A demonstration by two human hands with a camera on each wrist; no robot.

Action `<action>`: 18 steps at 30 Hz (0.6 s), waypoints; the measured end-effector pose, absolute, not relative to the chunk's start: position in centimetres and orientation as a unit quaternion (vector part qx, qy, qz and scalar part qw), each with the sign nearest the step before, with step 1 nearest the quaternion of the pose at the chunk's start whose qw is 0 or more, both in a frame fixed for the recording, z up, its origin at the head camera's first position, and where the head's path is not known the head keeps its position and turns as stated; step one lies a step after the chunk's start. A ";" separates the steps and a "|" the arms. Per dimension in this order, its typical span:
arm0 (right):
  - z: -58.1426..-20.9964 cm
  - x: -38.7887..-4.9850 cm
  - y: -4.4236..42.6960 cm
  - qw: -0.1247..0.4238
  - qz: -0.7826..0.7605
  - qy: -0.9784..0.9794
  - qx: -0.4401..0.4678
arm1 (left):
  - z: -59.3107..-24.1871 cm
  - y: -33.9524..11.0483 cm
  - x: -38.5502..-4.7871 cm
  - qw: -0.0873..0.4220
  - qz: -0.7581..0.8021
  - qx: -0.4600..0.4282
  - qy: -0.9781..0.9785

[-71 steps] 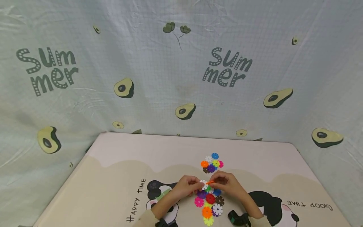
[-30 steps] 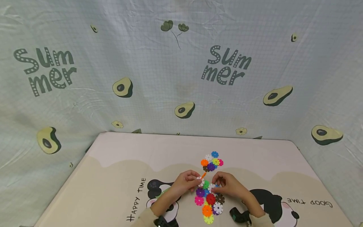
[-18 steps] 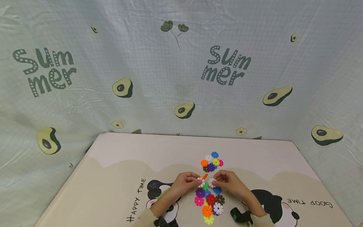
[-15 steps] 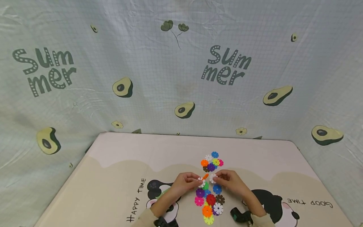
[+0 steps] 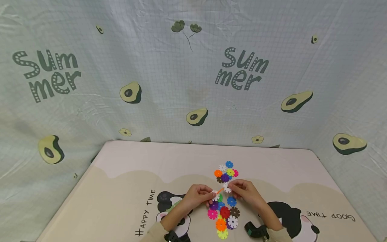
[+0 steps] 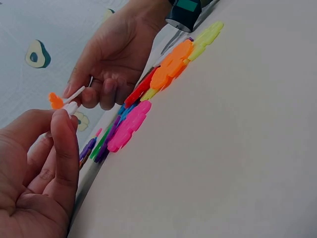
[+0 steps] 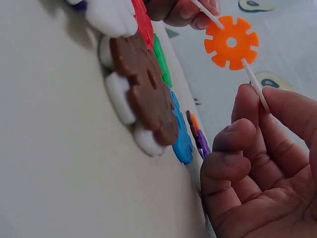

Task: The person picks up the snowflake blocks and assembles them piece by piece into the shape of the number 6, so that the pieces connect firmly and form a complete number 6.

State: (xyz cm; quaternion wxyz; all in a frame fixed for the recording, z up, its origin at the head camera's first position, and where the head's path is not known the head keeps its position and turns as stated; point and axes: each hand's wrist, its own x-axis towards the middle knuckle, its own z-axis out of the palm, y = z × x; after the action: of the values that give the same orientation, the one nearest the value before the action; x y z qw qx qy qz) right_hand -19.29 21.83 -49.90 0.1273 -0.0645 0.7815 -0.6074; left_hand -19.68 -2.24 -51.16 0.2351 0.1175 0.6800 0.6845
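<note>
My left hand (image 5: 198, 197) pinches a white notched disc (image 5: 215, 195) that is joined to an orange disc (image 7: 231, 42). In the right wrist view, the orange disc shows its full face between two white discs seen edge-on. Thumb and finger of my right hand (image 5: 248, 194) pinch the second white disc (image 5: 227, 187), whose edge meets a notch of the orange one; how deep it sits I cannot tell. Both hands are held above a pile of coloured discs, among them a red one (image 5: 225, 212), a pink one (image 5: 212, 214) and a brown one (image 7: 143, 89).
Behind the hands lies a smaller group of discs, with an orange one (image 5: 218, 173) and a blue one (image 5: 229, 164). A black device (image 5: 255, 230) is at my right wrist. The printed table mat (image 5: 121, 174) ends at a patterned curtain (image 5: 169, 67).
My right hand has picked up a white disc from near the pile and moved it up to the orange disc. The left hand has turned its joined discs slightly.
</note>
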 end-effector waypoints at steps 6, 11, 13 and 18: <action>-49.8 -19.3 21.8 0.135 -0.610 0.778 -0.061 | -51.3 -2.1 -19.8 0.232 0.670 0.116 0.696; -49.8 -19.3 21.9 0.139 -0.611 0.777 -0.061 | -51.4 -2.0 -19.9 0.230 0.671 0.118 0.695; -49.8 -19.3 22.0 0.143 -0.608 0.778 -0.067 | -51.5 -2.0 -19.9 0.230 0.671 0.121 0.695; -49.8 -19.2 22.0 0.147 -0.597 0.784 -0.085 | -51.3 -2.0 -19.8 0.232 0.668 0.121 0.696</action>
State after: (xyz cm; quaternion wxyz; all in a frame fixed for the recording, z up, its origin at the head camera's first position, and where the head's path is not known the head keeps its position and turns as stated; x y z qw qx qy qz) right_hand -19.24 21.98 -49.78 0.1472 -0.0848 0.7842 -0.5967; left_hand -19.77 -2.05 -51.29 0.2318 0.1207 0.6965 0.6683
